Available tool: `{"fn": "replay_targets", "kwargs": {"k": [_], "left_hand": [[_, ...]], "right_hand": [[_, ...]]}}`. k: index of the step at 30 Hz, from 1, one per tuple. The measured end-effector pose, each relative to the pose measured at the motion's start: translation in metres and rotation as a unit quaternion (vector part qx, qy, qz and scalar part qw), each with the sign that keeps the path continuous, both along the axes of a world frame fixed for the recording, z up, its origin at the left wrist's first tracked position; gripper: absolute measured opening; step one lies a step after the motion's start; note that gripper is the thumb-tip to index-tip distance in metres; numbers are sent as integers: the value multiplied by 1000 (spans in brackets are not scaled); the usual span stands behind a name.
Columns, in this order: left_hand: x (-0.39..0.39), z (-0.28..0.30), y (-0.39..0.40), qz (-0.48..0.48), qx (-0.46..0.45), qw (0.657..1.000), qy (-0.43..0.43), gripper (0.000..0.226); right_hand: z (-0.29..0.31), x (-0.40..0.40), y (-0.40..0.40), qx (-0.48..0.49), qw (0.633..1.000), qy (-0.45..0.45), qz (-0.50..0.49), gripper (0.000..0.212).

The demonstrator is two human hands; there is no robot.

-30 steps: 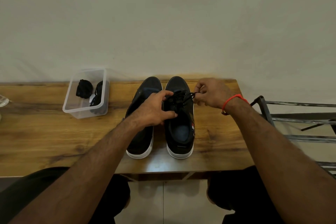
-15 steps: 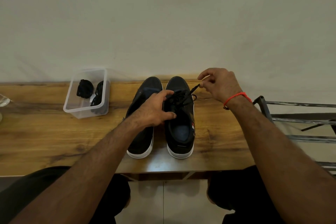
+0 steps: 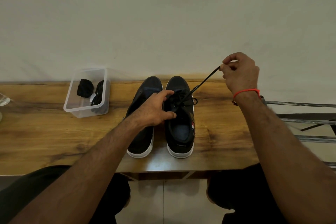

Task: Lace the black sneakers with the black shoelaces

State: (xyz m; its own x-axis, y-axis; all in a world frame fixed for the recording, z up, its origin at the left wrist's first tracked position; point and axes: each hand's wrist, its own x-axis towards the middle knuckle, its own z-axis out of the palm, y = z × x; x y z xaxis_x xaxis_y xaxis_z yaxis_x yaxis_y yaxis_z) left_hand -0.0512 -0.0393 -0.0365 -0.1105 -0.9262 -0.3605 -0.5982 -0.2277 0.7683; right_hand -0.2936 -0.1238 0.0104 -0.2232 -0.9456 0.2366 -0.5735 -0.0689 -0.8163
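Two black sneakers with white soles stand side by side on the wooden table (image 3: 45, 132), toes toward the wall. The right sneaker (image 3: 180, 127) carries a black shoelace (image 3: 203, 82) threaded through its eyelets. My right hand (image 3: 240, 72) pinches the lace end, raised up and to the right of the shoe, and the lace runs taut from the eyelets. My left hand (image 3: 154, 109) grips the right sneaker's inner edge near the eyelets, lying across the left sneaker (image 3: 143, 136), which shows no lace.
A clear plastic container (image 3: 87, 94) with bundled black laces sits left of the shoes. A metal rack (image 3: 300, 114) stands at the table's right end. A glass object (image 3: 3, 100) shows at the left edge. The wall runs right behind the table.
My right hand has risen up and to the right, drawing the lace out of the eyelets until it is taut. My left hand has stayed on the right sneaker.
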Motion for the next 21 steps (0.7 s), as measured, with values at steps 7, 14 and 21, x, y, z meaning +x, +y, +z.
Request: {"fn": "replay_targets", "kwargs": {"k": [7,14,21], "left_hand": [[1,0,0,-12,-11,999,-33,87],[2,7,2,8,23,1000,19,90],[-5,17,13,16,-23,997,67,56]], "right_hand": [[7,-7,2,-59,994,-60,-75,22],[22,-39,0,24,990,-129,-52,14],[7,-1,-3,129,980,107,107,10]]}}
